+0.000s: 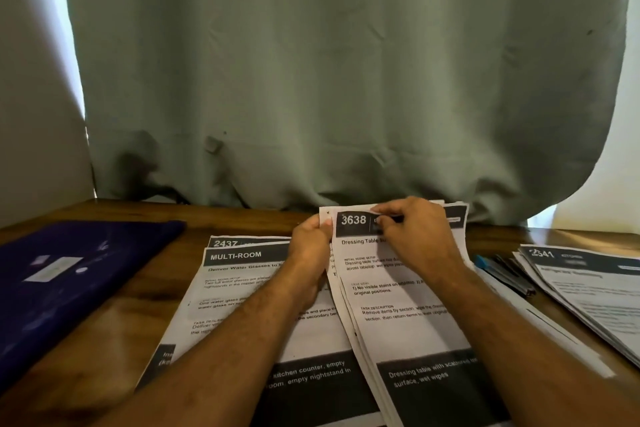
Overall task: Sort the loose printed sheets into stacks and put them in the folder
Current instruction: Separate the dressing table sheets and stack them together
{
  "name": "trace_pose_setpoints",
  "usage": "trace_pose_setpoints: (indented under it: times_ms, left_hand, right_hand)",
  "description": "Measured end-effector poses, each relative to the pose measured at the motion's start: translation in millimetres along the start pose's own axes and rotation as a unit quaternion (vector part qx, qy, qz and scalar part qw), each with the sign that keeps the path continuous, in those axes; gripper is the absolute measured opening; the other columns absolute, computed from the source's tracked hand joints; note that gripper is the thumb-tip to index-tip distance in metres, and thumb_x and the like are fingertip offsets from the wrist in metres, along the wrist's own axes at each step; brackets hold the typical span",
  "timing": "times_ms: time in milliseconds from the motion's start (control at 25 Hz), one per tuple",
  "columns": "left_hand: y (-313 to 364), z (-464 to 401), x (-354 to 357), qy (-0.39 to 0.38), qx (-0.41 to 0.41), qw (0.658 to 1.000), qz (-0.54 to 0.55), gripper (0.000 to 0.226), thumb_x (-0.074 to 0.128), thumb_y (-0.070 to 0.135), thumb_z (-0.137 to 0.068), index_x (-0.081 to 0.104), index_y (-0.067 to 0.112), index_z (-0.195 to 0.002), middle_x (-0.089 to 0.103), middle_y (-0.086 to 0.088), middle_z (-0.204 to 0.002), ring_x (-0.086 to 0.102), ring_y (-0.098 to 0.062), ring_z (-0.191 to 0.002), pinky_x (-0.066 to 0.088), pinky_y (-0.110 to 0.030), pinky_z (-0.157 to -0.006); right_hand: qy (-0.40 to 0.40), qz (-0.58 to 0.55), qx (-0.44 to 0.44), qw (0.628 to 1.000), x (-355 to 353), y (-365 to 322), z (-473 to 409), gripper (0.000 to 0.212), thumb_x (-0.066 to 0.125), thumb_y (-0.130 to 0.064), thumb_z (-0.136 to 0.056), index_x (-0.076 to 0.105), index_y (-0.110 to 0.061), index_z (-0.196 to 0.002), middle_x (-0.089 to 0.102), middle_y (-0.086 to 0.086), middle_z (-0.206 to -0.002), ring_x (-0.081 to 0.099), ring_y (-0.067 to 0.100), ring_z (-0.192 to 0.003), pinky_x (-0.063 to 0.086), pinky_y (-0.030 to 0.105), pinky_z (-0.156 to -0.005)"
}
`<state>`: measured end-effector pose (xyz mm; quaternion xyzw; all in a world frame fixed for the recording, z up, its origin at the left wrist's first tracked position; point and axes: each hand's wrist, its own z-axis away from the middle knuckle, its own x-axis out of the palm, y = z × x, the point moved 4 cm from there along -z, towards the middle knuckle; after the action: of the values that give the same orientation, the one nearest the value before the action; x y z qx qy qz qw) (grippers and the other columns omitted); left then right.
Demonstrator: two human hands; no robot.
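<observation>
Right now your left hand (310,239) and right hand (414,232) both pinch the top edge of the middle stack (398,305), while the folder (69,281) lies well left, nearer your left.

Surface (242,218): carries all items; curtain (346,80) hangs behind its far edge.
Folder (69,274): far left on the surface, lying flat, apart from the papers.
Left stack (239,291): centre-left, right of the folder; top sheet headed "MULTI-ROOM", with a sheet numbered 2437 showing beyond its far edge.
Middle stack (398,305): just right of the left stack, overlapping its right edge; top sheet numbered 3638.
Left hand (311,243): on the middle stack's far left corner.
Right hand (415,232): on the same stack's far edge, fingers (384,215) on the top sheet's header.
Pens (502,274): right of the middle stack, on a loose sheet.
Right stack (588,295): far right, beyond the pens.
</observation>
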<state>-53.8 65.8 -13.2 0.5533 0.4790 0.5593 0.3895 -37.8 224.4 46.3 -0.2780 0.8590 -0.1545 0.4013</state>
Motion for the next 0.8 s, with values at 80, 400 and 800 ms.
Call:
trace_pose_setpoints:
  times_ms: [80,400,800]
  left_hand:
    - [-3.3,-2.0,-4.0,-0.007,0.004,1.0,0.001,0.028,0.043,0.035,-0.107,0.069,0.025,-0.109,0.079,-0.01,-0.091,0.077,-0.031,-0.083,0.06,-0.059,-0.081]
    - [3.7,11.7,3.9,-0.008,0.02,1.0,0.022,0.035,0.04,0.041,-0.107,0.069,0.022,-0.109,0.078,-0.012,-0.094,0.076,-0.034,-0.086,0.059,-0.06,-0.084]
    - [13.1,30.9,19.2,-0.077,0.096,0.992,0.001,0.03,0.056,0.042,-0.096,0.067,0.021,-0.115,0.078,-0.011,-0.095,0.076,-0.033,-0.088,0.062,-0.053,-0.08]
  right_hand:
    - [0.018,-0.005,-0.024,1.0,-2.2,1.4,8.6,0.017,0.066,-0.025,-0.091,0.076,-0.025,-0.106,0.073,-0.007,-0.101,0.059,0.002,-0.08,0.048,0.019,-0.085]
    - [0.09,-0.011,-0.024,0.996,-12.5,-8.0,20.3,0.019,0.064,-0.028,-0.093,0.075,-0.02,-0.106,0.071,-0.003,-0.101,0.053,0.002,-0.081,0.038,0.009,-0.08]
    - [0.093,-0.031,0.009,0.995,-15.9,-9.1,23.2,0.021,0.061,-0.029,-0.095,0.073,-0.022,-0.111,0.07,-0.002,-0.102,0.063,0.011,-0.088,0.056,0.031,-0.087]
